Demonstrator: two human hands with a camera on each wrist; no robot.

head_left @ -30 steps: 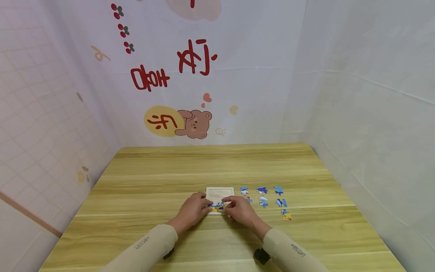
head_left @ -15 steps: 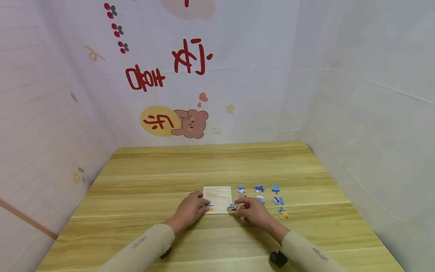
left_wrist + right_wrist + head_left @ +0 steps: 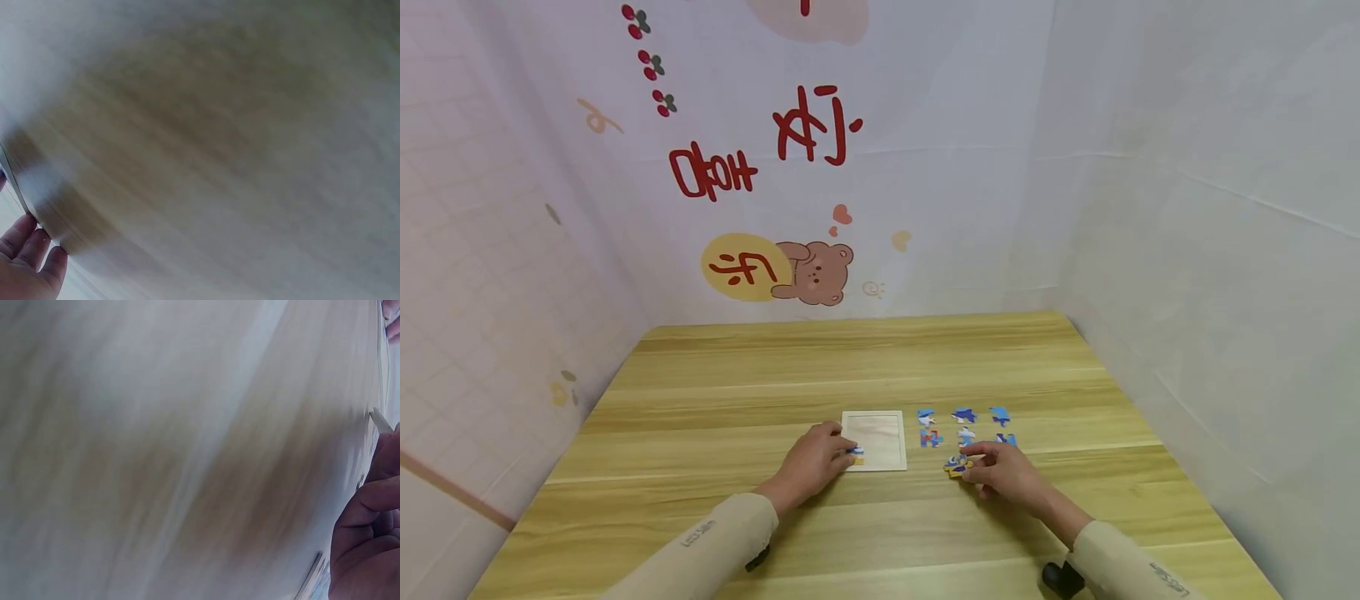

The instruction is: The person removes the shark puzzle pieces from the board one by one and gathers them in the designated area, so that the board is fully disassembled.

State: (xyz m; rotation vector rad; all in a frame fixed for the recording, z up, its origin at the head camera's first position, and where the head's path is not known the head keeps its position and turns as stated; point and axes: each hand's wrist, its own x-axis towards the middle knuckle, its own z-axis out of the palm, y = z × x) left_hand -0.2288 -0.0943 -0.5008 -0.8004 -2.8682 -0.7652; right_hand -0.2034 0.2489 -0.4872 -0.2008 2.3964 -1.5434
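My left hand (image 3: 815, 460) grips the left edge of a pale square puzzle tray (image 3: 872, 412), its fingertips by the tray's lower left corner. A small blue, white and yellow jigsaw piece (image 3: 857, 456) lies in that corner, partly covered by the fingers. To the right of the tray, my right hand (image 3: 1011, 478) pinches a blue and yellow jigsaw piece (image 3: 956, 466) between thumb and fingers, just over the table. In the left wrist view, fingertips (image 3: 53, 262) touch the tray's edge. The right wrist view shows the curled fingers (image 3: 369, 506) with a thin pale edge of a piece at their tips.
Loose jigsaw pieces lie in rows right of the tray, among them a dark blue one (image 3: 964, 415), a light blue one (image 3: 999, 414) and a red and blue one (image 3: 931, 438). The right hand hides part of the lower row. A wood-grain table (image 3: 737, 400) meets cloth-covered walls.
My right hand has lifted the blue and yellow jigsaw piece out of the tray's bottom row and carried it right, toward the loose pieces. The left hand stays at the tray. The view has shifted slightly.
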